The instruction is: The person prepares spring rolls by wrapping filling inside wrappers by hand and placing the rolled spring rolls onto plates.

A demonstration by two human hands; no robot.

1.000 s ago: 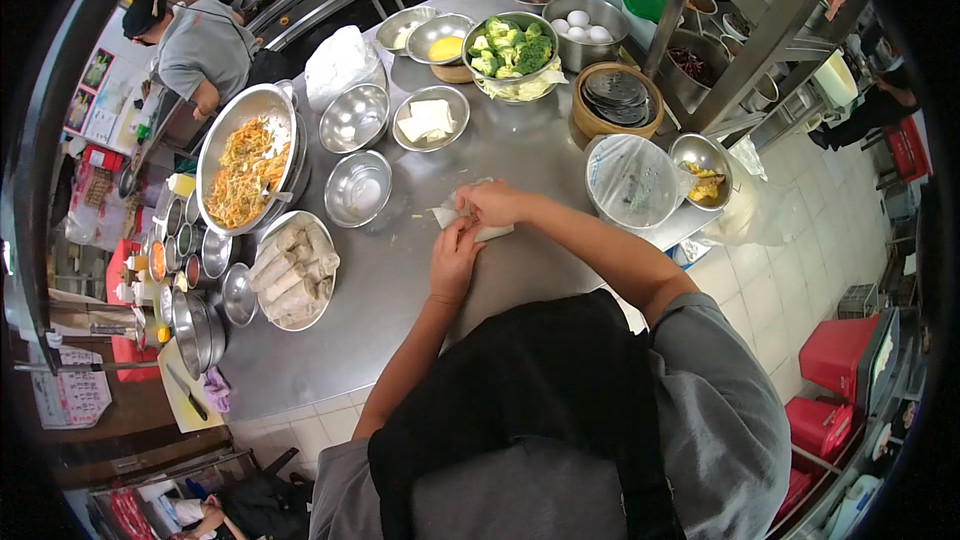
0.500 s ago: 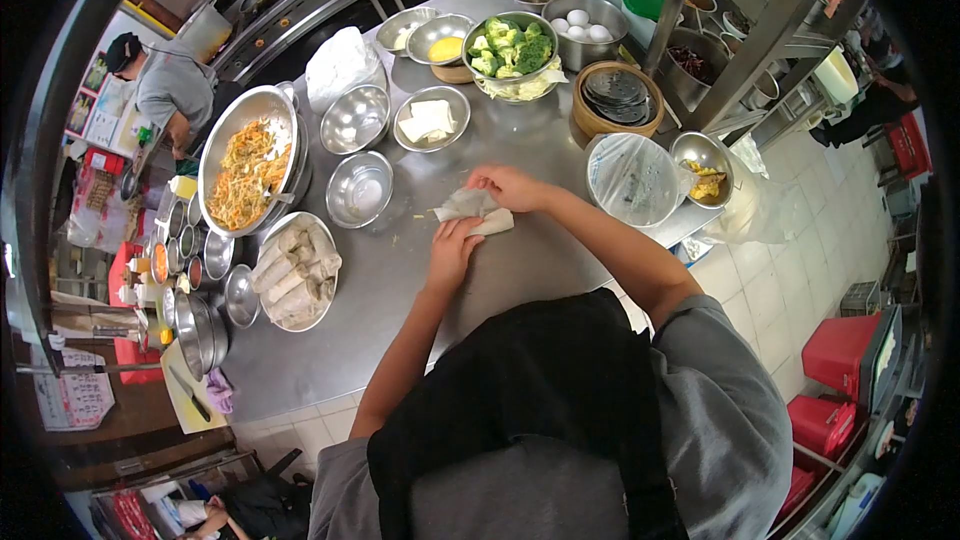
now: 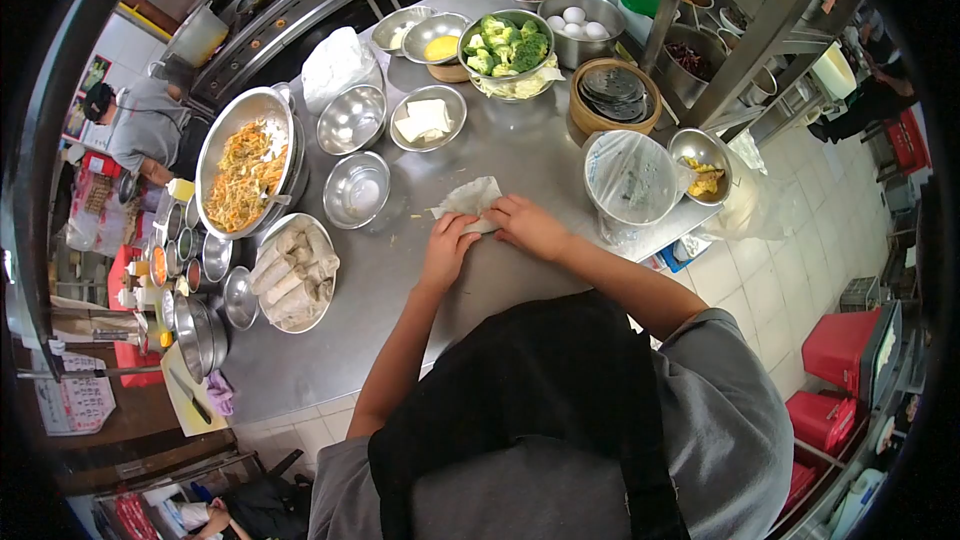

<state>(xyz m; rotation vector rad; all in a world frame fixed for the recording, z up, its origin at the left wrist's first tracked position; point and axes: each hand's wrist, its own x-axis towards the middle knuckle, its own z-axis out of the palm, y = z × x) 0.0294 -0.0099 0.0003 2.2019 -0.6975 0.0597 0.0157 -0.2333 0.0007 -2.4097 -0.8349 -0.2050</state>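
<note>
A pale thin wrapper (image 3: 474,197) lies on the steel table, its near part rolled up and its far flap spread flat. My left hand (image 3: 446,249) has its fingers closed on the left end of the roll. On the right end, my right hand (image 3: 527,227) holds the same roll with bent fingers. Finished-looking rolls (image 3: 295,273) lie on an oval plate to the left. Behind them a large metal bowl (image 3: 205,155) holds shredded orange and pale filling (image 3: 245,172). An empty-looking steel bowl (image 3: 357,190) stands just left of the wrapper.
Farther back are bowls with white blocks (image 3: 423,120), yellow liquid (image 3: 441,48), broccoli (image 3: 506,47) and eggs (image 3: 577,24). To the right stand a bamboo steamer (image 3: 614,100) and a plastic-covered container (image 3: 631,178). A co-worker (image 3: 146,129) stands at the back left.
My right hand has come down from the wrapper's far flap onto the roll's right end. The roll looks shorter front to back. The co-worker has shifted left.
</note>
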